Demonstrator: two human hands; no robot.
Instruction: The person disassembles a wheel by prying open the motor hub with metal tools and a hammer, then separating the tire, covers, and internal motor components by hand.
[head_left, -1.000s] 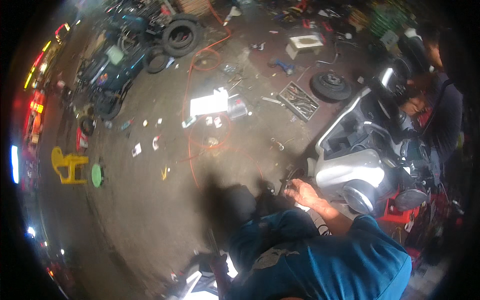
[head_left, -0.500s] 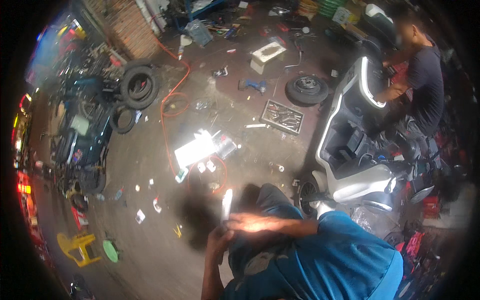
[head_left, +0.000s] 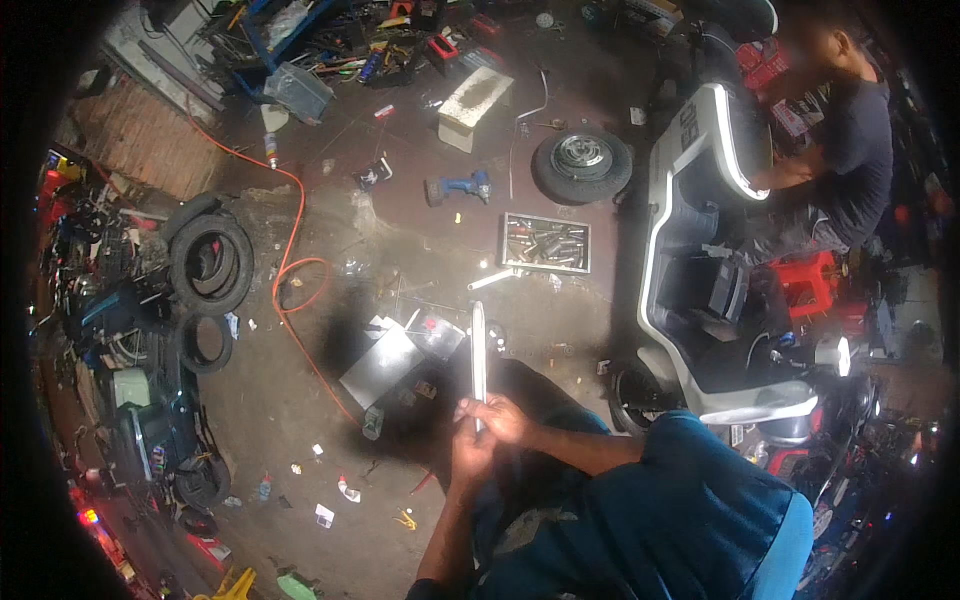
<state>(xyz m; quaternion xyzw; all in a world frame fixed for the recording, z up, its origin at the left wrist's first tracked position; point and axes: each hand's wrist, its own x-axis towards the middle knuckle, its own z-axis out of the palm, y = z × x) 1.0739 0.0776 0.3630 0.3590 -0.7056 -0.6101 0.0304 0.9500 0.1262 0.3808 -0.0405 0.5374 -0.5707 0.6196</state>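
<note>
A long, narrow, pale strip with a rounded tip (head_left: 479, 350) points away from me; its exact kind is unclear. My left hand (head_left: 472, 455) is closed around its near end. My right hand (head_left: 508, 420) is closed on the strip just beyond and beside the left, fingers bent in against it. Both hands meet in front of my blue-clothed body, so the gripped end is mostly hidden. On the floor past the strip lie a shiny flat sheet (head_left: 383, 368) and a clear plastic packet (head_left: 437, 336).
At right stands a white scooter body (head_left: 655, 250), with a person (head_left: 845, 150) working behind it. A socket tray (head_left: 546, 243), a wheel (head_left: 583, 165), a blue power tool (head_left: 459, 187) and a pale stool (head_left: 475, 105) stand ahead. An orange hose (head_left: 290, 240) and tyres (head_left: 210, 265) lie left.
My right hand has gone from stretched fingers across the strip to bent fingers gripping it. More of the strip's length shows now, and the bright glare is gone. The whole view has shifted.
</note>
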